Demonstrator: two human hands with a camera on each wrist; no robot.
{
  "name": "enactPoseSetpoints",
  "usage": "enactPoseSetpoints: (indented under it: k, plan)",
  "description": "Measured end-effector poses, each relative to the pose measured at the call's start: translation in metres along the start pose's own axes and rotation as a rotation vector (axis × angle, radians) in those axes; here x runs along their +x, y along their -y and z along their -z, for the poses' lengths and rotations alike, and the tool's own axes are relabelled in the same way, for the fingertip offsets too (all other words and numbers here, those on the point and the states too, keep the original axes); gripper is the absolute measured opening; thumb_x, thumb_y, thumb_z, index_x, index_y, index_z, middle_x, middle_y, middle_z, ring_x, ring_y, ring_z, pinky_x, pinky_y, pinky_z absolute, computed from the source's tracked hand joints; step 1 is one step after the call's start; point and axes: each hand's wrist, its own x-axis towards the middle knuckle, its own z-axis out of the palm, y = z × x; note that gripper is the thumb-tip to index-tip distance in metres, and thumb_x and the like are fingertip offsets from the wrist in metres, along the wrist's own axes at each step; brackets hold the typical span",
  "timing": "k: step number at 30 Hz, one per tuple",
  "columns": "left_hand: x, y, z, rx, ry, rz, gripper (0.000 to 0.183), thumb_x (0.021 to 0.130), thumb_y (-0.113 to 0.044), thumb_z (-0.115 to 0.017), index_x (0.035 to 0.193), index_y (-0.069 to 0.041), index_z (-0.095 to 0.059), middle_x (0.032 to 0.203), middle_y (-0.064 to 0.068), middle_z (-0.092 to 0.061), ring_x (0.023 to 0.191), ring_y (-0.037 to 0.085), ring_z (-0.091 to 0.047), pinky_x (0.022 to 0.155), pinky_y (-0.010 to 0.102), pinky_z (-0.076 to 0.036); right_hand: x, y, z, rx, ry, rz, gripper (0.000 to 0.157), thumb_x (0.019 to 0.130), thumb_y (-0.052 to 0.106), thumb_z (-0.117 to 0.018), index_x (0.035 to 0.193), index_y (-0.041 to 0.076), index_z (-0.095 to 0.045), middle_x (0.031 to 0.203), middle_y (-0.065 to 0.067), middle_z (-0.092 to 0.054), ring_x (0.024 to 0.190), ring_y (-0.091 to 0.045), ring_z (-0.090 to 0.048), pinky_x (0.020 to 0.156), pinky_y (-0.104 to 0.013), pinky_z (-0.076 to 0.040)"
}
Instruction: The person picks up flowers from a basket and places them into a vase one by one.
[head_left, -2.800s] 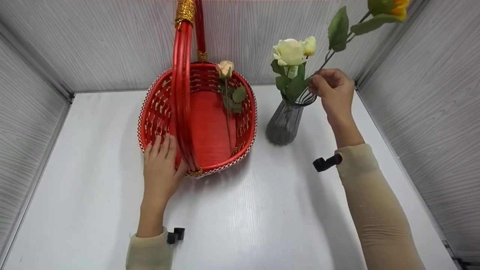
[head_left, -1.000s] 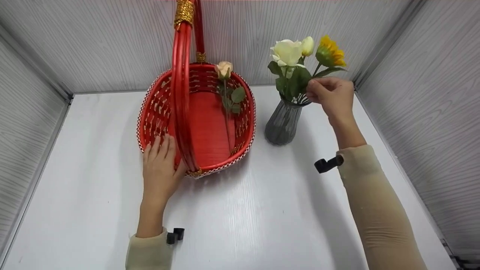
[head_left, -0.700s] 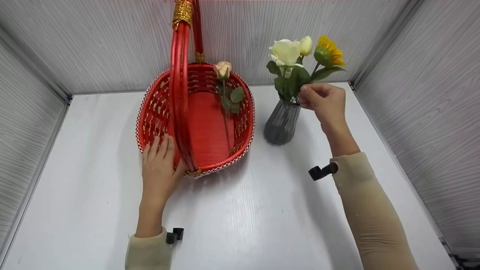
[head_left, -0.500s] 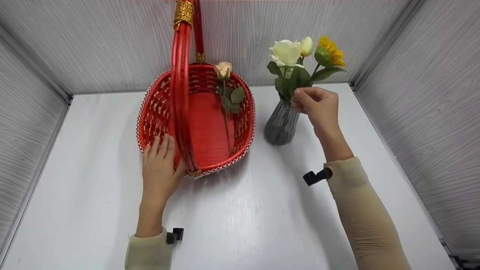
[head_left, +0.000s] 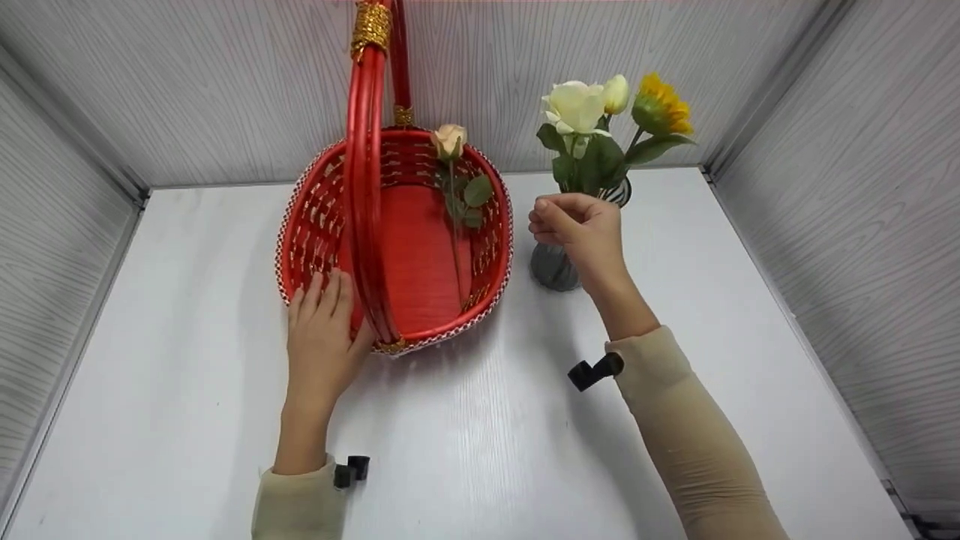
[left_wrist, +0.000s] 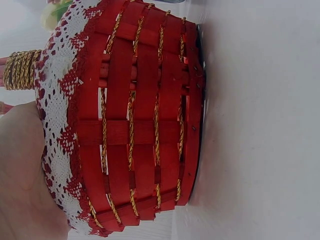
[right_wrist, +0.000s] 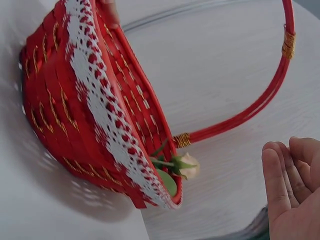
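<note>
My left hand [head_left: 322, 345] rests over the near left rim of a red woven basket [head_left: 420, 247], fingers lying over the edge by the handle foot. In the left wrist view the palm lies against the white lace trim [left_wrist: 57, 110]. A peach rose [head_left: 450, 142] leans inside the basket, stem running down its right side. My right hand [head_left: 581, 229] holds nothing; its fingers are loosely bent, thumb near the forefinger. It overlaps the grey glass vase [head_left: 555, 268], hiding its middle. In the vase stand a white rose [head_left: 576, 106], a pale bud [head_left: 616, 94] and a yellow sunflower [head_left: 664, 105].
The basket's tall red handle [head_left: 365, 150], wrapped in gold cord, arches up beyond the top of the head view. Wood-grained panels [head_left: 240, 90] enclose the white table [head_left: 480, 450] at the back and both sides.
My right hand lowered the sunflower into the vase, let go of its stem, and moved left and nearer across the vase toward the basket. The left hand and basket stayed in place.
</note>
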Motion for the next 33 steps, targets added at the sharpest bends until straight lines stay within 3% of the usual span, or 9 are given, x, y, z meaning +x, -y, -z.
enactPoseSetpoints:
  k: [6,17,24,33]
  plan:
    - [0.000,0.000,-0.001,0.001,0.006,0.002,0.065,0.096,-0.036,-0.055,0.148,0.001,-0.043,0.151,0.022,-0.046,0.145,0.041,-0.034,0.121,0.056,-0.015,0.000,-0.014,-0.023,-0.044,0.020,-0.003,0.021,0.089,0.017,-0.075,0.099,-0.002,-0.075,0.086,-0.016,-0.075,0.075,-0.023,-0.074,0.071,-0.036,-0.062]
    - [0.000,0.000,0.000,0.002,-0.011,-0.020,0.064,0.096,-0.035,-0.054,0.147,0.003,-0.044,0.149,0.023,-0.047,0.143,0.042,-0.036,0.120,0.057,-0.017,0.003,-0.037,-0.054,0.112,0.057,-0.104,0.029,0.092,0.014,-0.072,0.105,-0.012,-0.068,0.085,-0.013,-0.074,0.075,-0.022,-0.073,0.076,-0.038,-0.062]
    - [-0.001,0.002,0.000,0.002,-0.011,-0.010,0.064,0.096,-0.036,-0.053,0.147,0.003,-0.045,0.150,0.022,-0.047,0.144,0.041,-0.036,0.121,0.057,-0.016,0.008,-0.047,-0.067,0.163,0.062,-0.198,0.023,0.093,0.011,-0.070,0.108,-0.006,-0.070,0.091,-0.015,-0.074,0.081,-0.024,-0.074,0.079,-0.037,-0.061]
    - [0.000,0.001,0.000,0.008,-0.011,-0.016,0.063,0.096,-0.033,-0.055,0.147,0.002,-0.045,0.150,0.022,-0.047,0.143,0.041,-0.037,0.120,0.057,-0.017,0.014,-0.056,-0.083,0.142,0.058,-0.254,0.029,0.093,0.011,-0.070,0.118,-0.003,-0.066,0.106,-0.015,-0.071,0.094,-0.022,-0.071,0.093,-0.041,-0.056]
